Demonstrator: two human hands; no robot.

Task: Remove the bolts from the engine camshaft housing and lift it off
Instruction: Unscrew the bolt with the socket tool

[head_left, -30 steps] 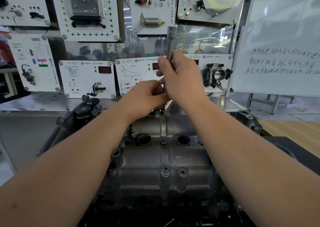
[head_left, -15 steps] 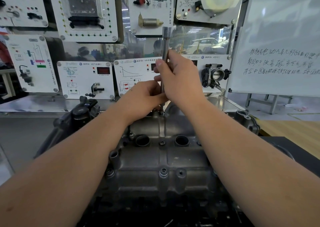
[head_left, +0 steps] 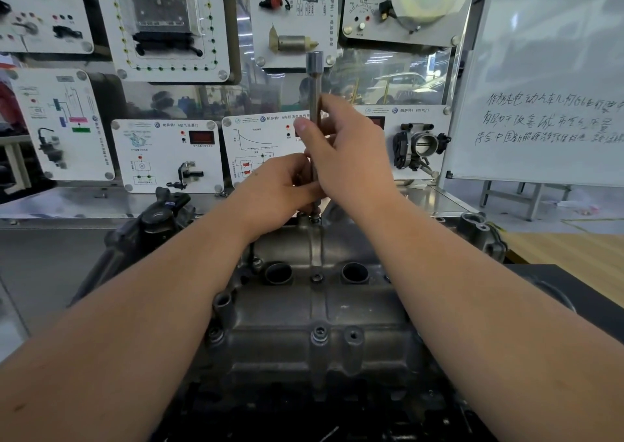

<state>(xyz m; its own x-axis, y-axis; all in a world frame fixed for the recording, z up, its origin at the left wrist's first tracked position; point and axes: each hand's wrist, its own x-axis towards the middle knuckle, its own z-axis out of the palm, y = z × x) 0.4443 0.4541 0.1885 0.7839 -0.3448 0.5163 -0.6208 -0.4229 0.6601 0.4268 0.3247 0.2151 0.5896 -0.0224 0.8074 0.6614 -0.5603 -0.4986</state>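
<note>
The grey cast camshaft housing (head_left: 297,310) lies in front of me on the engine. A long steel extension bar (head_left: 314,80) with a socket end on top stands upright over a bolt (head_left: 315,219) at the housing's far edge. My right hand (head_left: 351,158) grips the middle of the bar. My left hand (head_left: 280,188) pinches the bar's lower end just above the bolt. Another bolt (head_left: 316,277) sits between two round wells, and one more bolt (head_left: 319,333) sits nearer to me.
Training display boards (head_left: 169,154) with sensors and a throttle body (head_left: 418,144) line the wall behind the engine. A whiteboard (head_left: 547,80) with handwriting stands at the right. A black intake part (head_left: 158,215) rises at the housing's left. A wooden tabletop (head_left: 567,252) lies at the right.
Both hands keep their hold on the bar over the far bolt. The bar has tilted from a slight lean to upright, and my right fingers have shifted a little along it.
</note>
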